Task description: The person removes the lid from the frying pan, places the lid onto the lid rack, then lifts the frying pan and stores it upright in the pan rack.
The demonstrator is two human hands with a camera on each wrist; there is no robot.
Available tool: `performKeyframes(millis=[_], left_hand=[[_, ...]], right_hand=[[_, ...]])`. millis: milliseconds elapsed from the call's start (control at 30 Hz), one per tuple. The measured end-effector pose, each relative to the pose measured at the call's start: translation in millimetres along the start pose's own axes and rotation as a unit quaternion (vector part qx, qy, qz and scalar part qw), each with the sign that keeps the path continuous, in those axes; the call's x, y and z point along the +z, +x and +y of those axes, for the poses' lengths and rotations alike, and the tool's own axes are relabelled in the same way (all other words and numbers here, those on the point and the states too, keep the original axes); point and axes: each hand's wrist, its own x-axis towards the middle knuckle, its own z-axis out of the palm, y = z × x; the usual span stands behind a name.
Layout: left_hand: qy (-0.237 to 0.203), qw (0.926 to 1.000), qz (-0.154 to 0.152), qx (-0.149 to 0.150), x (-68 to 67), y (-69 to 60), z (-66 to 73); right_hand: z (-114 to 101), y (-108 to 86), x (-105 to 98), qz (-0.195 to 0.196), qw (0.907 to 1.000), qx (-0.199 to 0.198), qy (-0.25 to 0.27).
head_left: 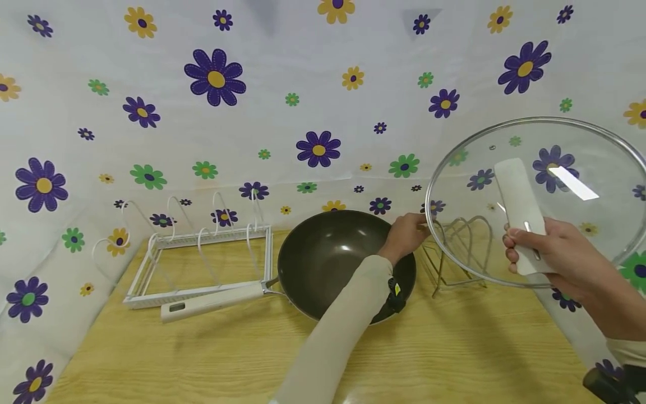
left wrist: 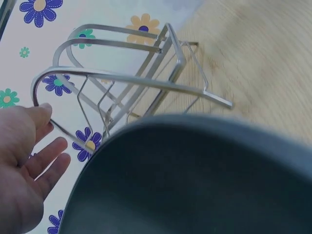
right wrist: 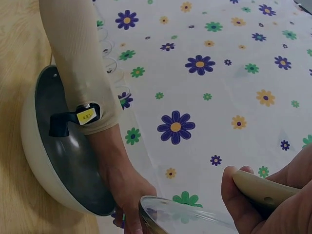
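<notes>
My right hand [head_left: 570, 255] grips the long white handle [head_left: 520, 210] of a round glass lid [head_left: 600, 146] with a metal rim, raised at the right. A dark-lined wok [head_left: 323, 264] sits on the table, its pale handle [head_left: 217, 300] pointing left. Across the wok reaches my left arm. Beyond the wok's right rim, my left hand [head_left: 406, 235] is at a metal wire rack [head_left: 479, 224]. In the left wrist view, thumb and forefinger of the left hand [left wrist: 24, 156] pinch the curved end of the rack [left wrist: 131, 80], other fingers loosely bent. The lid partly overlaps the rack in the head view.
A white rack [head_left: 199, 238] with several upright wire loops stands on the table left of the wok, behind its handle. Behind everything hangs a flower-patterned white sheet [head_left: 282, 67]. The wooden table [head_left: 242, 359] extends in front of the wok.
</notes>
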Motion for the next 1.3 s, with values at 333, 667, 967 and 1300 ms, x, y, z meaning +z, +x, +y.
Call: performKeyframes(millis=[333, 667, 967, 1300], left_hand=[[-0.048, 0.9940, 0.091, -0.039, 13.0, 0.5, 2.0], [-0.041, 0.9917, 0.117, -0.034, 20.0, 1.4, 5.1], [-0.037, 0.9891, 0.140, -0.029, 23.2, 4.6, 0.7], [-0.032, 0.9892, 0.141, -0.023, 25.8, 4.8, -1.0]], right_hand=[[-3.8, 1.6, 0.2, 0.018, 0.9976, -0.004, -0.067], [-3.7, -0.3, 3.1, 0.044, 0.9817, -0.018, -0.185], [-1.4, 3.7, 3.3, 0.064, 0.9752, -0.029, -0.210], [5.2, 7.9, 5.3, 0.089, 0.9571, -0.018, -0.275]])
